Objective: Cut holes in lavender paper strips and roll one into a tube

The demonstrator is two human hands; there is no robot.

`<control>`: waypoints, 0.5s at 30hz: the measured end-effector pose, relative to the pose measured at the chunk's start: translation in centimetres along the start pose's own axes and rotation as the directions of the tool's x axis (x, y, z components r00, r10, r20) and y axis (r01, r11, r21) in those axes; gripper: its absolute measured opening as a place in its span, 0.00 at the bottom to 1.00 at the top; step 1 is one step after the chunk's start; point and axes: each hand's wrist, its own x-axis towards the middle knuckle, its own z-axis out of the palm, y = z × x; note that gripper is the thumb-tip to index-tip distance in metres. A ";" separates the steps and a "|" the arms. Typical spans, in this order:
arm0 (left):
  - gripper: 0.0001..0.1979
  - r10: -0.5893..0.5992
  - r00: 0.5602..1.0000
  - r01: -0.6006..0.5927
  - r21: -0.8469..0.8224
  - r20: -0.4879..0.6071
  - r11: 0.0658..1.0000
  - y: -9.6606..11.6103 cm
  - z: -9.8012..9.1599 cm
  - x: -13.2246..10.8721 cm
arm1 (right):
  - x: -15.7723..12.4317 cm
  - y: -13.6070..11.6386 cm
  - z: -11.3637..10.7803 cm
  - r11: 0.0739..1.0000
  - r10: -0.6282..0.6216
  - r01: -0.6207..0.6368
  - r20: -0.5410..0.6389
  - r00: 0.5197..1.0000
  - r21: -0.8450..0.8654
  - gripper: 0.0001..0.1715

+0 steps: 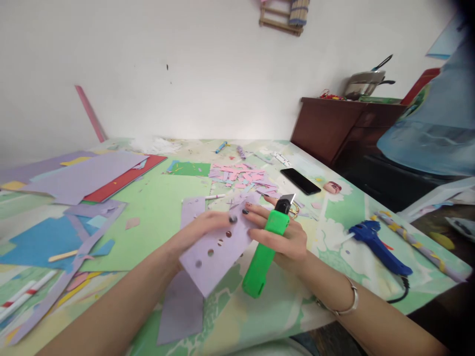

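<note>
My left hand (208,225) is closed on a light purple paper strip (217,262), its thumb laid across the top face. A row of several round holes runs along the strip, which is tilted above the table. My right hand (284,237) grips a green utility knife (265,254), its blade exposed and pointing up and away from me. Fingertips of this hand also touch the strip's far end. Gold-coloured loops (294,210), perhaps scissor handles, show partly behind the right hand. Beneath the strip lies another purple paper piece (181,309).
Pink and purple paper scraps (241,175) lie beyond my hands, near a black phone (300,181). At right are a blue glue gun (382,249) and a decorated stick (415,242). Green card (159,207), blue paper (37,242) and a red sheet (124,179) cover the left side.
</note>
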 end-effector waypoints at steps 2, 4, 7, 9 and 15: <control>0.10 -0.109 0.987 0.115 -0.044 0.118 0.992 0.5 0.5 -0.5 | 0.2 -0.1 -0.3 1.000 -0.008 0.008 0.011 1.000 -0.026 0.09; 0.11 -0.104 0.986 0.115 -0.076 0.133 0.990 0.9 0.9 -0.9 | 0.3 -0.3 -0.5 0.999 0.010 -0.009 0.014 1.000 -0.035 0.08; 0.09 -0.019 0.997 0.026 -0.085 0.079 0.996 1.0 1.1 -1.0 | 0.6 -0.4 -0.8 0.998 0.036 -0.035 0.013 0.999 -0.049 0.08; 0.08 0.014 0.998 -0.009 -0.078 0.066 0.997 0.9 1.1 -1.0 | 0.7 -0.5 -0.9 0.999 0.014 -0.014 -0.002 1.000 -0.048 0.09; 0.09 0.045 0.996 -0.044 -0.024 0.080 0.999 0.8 1.1 -1.2 | 0.8 -0.5 -0.9 0.998 -0.042 0.038 -0.082 0.996 -0.046 0.09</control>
